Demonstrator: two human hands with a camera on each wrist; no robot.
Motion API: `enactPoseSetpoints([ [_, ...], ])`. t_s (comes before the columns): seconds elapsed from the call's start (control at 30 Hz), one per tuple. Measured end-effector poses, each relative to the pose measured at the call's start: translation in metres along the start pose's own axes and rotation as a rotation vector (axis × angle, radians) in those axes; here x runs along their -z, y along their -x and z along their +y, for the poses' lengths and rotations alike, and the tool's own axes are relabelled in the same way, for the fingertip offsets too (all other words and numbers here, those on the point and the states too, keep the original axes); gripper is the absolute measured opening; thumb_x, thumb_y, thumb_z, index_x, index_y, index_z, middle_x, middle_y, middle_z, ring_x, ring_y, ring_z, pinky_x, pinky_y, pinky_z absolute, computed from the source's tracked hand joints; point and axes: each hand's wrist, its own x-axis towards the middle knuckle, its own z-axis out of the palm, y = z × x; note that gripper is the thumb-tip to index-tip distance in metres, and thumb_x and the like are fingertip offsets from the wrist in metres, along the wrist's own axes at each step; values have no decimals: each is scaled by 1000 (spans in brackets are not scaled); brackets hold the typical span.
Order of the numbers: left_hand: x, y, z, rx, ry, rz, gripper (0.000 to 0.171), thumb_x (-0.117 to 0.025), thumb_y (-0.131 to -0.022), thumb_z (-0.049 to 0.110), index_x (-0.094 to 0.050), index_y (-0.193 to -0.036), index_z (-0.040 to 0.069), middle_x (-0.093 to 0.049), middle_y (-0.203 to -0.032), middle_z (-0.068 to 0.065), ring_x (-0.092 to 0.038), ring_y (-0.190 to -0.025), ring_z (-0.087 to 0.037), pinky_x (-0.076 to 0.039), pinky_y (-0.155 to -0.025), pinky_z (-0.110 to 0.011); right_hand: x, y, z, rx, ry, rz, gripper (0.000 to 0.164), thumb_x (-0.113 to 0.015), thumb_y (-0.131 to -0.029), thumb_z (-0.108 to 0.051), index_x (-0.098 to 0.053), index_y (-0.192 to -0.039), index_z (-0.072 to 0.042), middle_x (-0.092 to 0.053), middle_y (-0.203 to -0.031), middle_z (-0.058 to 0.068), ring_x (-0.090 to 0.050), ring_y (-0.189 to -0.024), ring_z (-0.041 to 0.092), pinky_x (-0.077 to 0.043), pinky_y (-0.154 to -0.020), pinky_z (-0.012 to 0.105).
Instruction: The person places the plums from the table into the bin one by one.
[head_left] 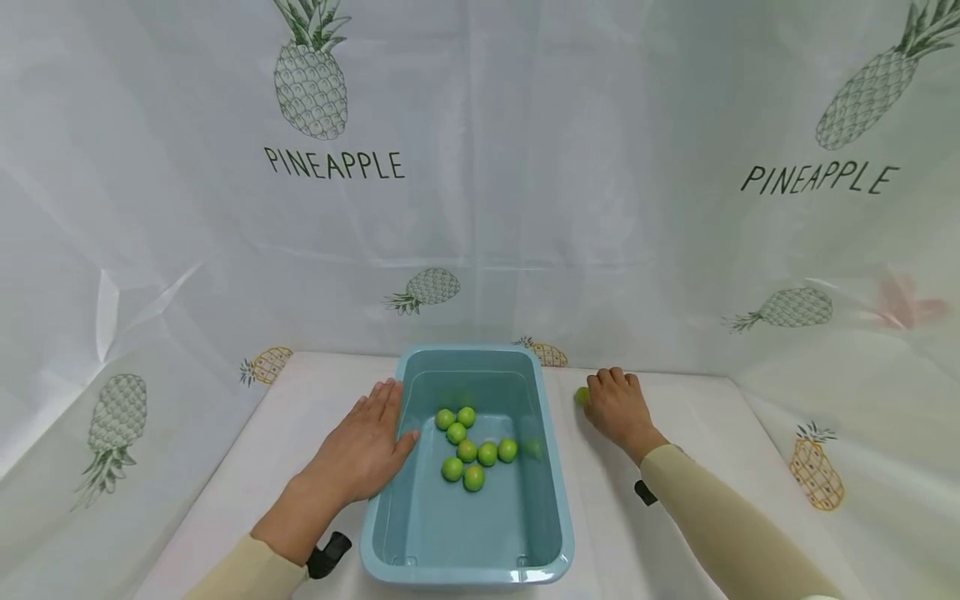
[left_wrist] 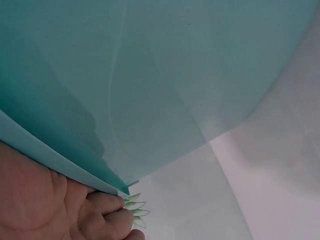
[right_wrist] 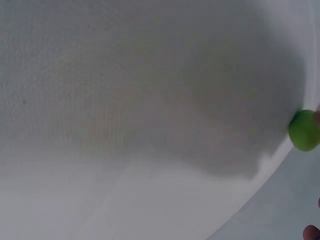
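Observation:
A blue-grey plastic basin (head_left: 468, 575) stands on the table with several green limes (head_left: 467, 451) inside. My left hand (head_left: 367, 446) lies along its left rim, fingers straight and thumb over the edge. In the left wrist view, the palm and fingers of this left hand (left_wrist: 65, 205) press against the outside of the basin wall (left_wrist: 165, 90). To the right of the basin, my right hand (head_left: 618, 408) has its fingers bent at a single lime (head_left: 582, 396). A fingertip overlaps that lime (right_wrist: 304, 131) in the right wrist view; most of the hand is out of frame there.
A white cloth covers the table (head_left: 607, 542). Behind and around it hangs a pale curtain (head_left: 585, 208) printed with pineapples. Black wrist straps (head_left: 328, 556) show at both cuffs.

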Motion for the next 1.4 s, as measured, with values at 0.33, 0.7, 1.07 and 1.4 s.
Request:
enactPoseSetpoints([
  [0.33, -2, 1, -1, -3, -12, 7, 76, -54, -109, 37, -28, -160, -14, -29, -168, -32, -27, -158, -47, -30, -126, -60, -21, 0, 1, 14, 37, -7, 26, -75, -93, -20, -61, -104, -1, -59, -95, 12, -55, -99, 35, -49, -88, 55],
  [0.7, -3, 0, -1, -11, -28, 9, 75, -54, -109, 36, -29, -160, -14, -29, -167, -32, -27, -157, -48, -30, -126, -61, -30, 0, 4, -17, 25, 40, 22, -74, -93, -18, -58, -95, -3, -58, -89, 11, -54, -94, 34, -49, -86, 54],
  [1.07, 0, 0, 0, -17, -30, 11, 76, -55, -109, 35, -28, -159, -16, -30, -166, -34, -28, -157, -49, -31, -125, -61, -18, 0, 11, -46, 34, 35, 39, -76, -90, -34, -58, -97, -1, -54, -87, 12, -53, -91, 35, -47, -85, 54],
  [1.4, 0, 0, 0, -16, -46, 12, 77, -54, -109, 36, -28, -159, -16, -30, -166, -34, -27, -157, -49, -30, -126, -62, -2, 4, 19, -11, 64, 88, 42, -77, -88, -38, -56, -95, -2, -50, -83, 8, -49, -85, 31, -46, -79, 48],
])
